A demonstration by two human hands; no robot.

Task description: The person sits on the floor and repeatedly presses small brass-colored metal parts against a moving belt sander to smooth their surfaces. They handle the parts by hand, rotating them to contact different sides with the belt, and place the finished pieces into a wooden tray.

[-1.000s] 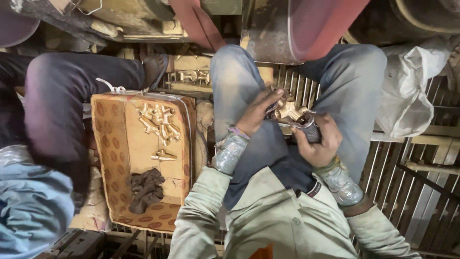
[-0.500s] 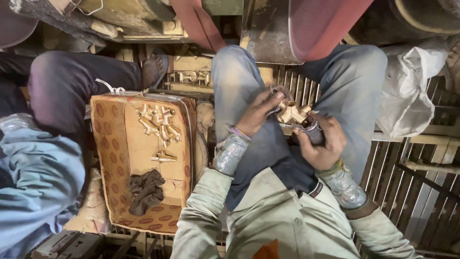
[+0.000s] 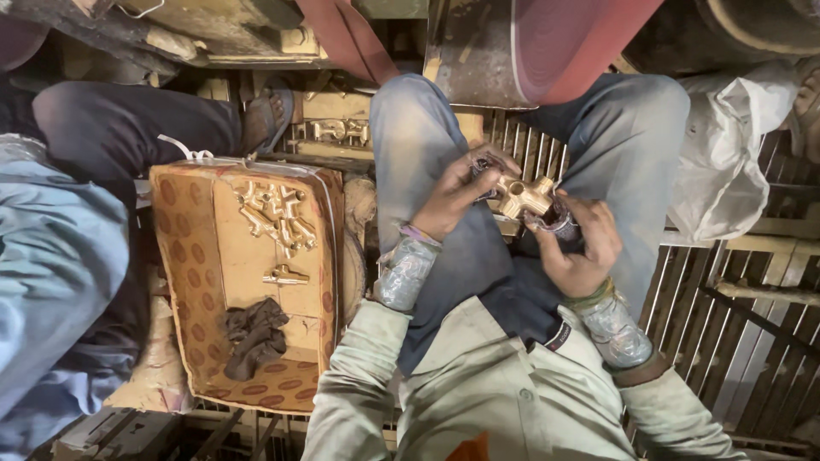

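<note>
Since the earlier frame the cross-shaped brass fitting [image 3: 523, 196] has turned a little between the hands so its open socket now faces up, and the neighbour's blue sleeve [image 3: 51, 256] has slid further in at the left. The fitting sits above the lap, between the knees. The left hand [image 3: 457, 192] grips one of its arms with curled fingers; the right hand [image 3: 576, 243] closes around the opposite end, padded by a dark rag [image 3: 555, 224]. It looks like solid cast metal: stiff, dense for its bulk, smooth and probably slick, so the stubby arms are the surest hold. Beside the left knee a spotted cardboard box [image 3: 184, 282] holds more brass fittings [image 3: 275, 218] and a crumpled dark cloth [image 3: 252, 335]. A red belt on a drum [image 3: 572, 43] hangs just beyond the hands, crowding them.
</note>
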